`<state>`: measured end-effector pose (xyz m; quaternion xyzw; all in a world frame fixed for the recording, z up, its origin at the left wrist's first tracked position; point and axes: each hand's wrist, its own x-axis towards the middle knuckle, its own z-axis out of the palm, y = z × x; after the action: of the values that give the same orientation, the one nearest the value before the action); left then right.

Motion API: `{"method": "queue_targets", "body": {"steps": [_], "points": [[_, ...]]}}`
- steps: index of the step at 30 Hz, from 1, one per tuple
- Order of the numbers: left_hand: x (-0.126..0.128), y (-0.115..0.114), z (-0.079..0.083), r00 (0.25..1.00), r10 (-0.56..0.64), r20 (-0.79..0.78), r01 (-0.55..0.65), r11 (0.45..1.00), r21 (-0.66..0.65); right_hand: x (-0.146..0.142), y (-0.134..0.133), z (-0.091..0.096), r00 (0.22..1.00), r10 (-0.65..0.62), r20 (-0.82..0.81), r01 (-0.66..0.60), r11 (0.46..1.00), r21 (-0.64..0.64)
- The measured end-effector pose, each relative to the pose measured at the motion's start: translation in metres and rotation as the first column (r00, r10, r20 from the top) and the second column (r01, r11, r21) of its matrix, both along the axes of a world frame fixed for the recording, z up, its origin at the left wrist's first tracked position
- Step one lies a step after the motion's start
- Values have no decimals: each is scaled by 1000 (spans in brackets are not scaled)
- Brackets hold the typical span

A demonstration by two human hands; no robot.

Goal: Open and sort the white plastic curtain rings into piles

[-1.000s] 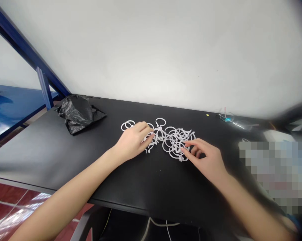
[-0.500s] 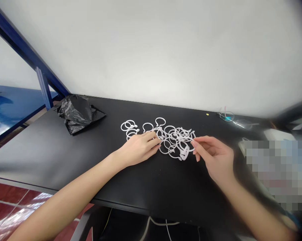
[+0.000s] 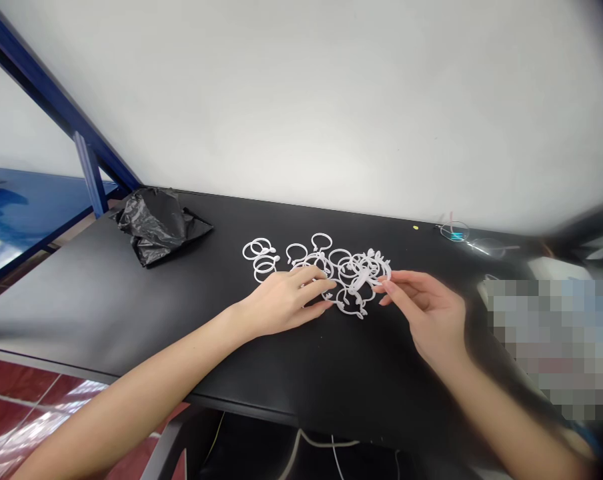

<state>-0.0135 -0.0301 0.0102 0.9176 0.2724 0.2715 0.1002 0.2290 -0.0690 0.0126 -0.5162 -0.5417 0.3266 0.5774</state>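
A heap of white plastic rings [image 3: 349, 267] lies on the black table [image 3: 281, 360], with three loose rings [image 3: 261, 259] off to its left. My left hand [image 3: 286, 300] rests palm down on the near left side of the heap, its fingers stretched over some rings. On the right, my right hand [image 3: 424, 307] pinches a white ring [image 3: 369, 277] at the edge of the heap between thumb and forefinger, lifting it a little.
A crumpled black plastic bag [image 3: 156, 223] lies at the table's far left. Small clear items [image 3: 454, 232] sit at the back right by the white wall. A blurred patch covers the right side. Blue metal framing [image 3: 89, 177] stands to the left; cables hang under the table.
My left hand has slid right and nearer along the heap, uncovering rings on the left. My right hand has closed on a ring at the heap's right edge and raised it.
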Motion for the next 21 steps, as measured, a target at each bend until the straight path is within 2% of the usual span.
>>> {"method": "queue_targets", "body": {"steps": [2, 4, 7, 13, 17, 21], "points": [[5, -6, 2, 987, -23, 158, 54, 980, -190, -3, -3, 1, 997, 78, -6, -78, 997, -1], [12, -14, 2, 948, 25, 316, 105, 916, -387, -8, -7, 1, 984, 180, -12, -180, 984, -4], [23, -23, 0, 914, 157, 374, 89, 822, -562, -16, -12, 0, 950, 311, -18, -311, 950, -7], [26, -23, -3, 911, 228, 344, 77, 725, -684, -20, -17, 0, 932, 362, -4, -362, 932, -22], [23, -21, -3, 892, 279, 355, 76, 682, -728, -19, -17, 1, 920, 392, 16, -392, 920, -6], [23, -23, -2, 914, 248, 320, 106, 617, -780, -18, -16, 2, 915, 401, 42, -401, 916, 3]]}}
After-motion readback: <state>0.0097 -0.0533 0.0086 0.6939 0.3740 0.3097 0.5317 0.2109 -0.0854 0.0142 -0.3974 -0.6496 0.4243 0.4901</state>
